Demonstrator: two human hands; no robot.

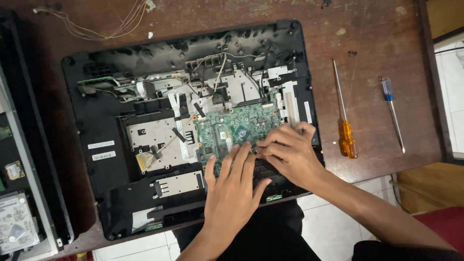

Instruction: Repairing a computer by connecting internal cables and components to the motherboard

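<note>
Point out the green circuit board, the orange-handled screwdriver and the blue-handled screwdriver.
Circuit board (237,123), head view, on its bare green middle.
Orange-handled screwdriver (346,140), head view, on the orange handle.
Blue-handled screwdriver (387,90), head view, on the blue handle.

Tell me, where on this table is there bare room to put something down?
Bare wood lies between the opened laptop chassis and the orange-handled screwdriver, and along the table top edge right of the loose wires. The green circuit board is crowded under both hands.
</note>
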